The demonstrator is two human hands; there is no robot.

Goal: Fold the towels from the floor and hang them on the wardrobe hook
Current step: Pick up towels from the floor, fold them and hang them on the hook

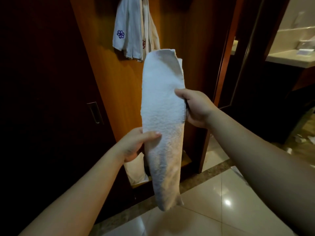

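— Well, from the head camera: the towel [162, 120] is folded into a long strip, held up in front of the open wardrobe [122, 103], below the hanging cloths [133, 31].

— How is it gripped?

— The left hand [134, 145] pinches its lower left edge, thumb pressed flat on top. The right hand [196, 108] grips the right edge, fingers curled behind.

— And the hook?

— Hidden above the cloths, I reckon. Best keep both edges pinched so the fold holds, then lift it level.
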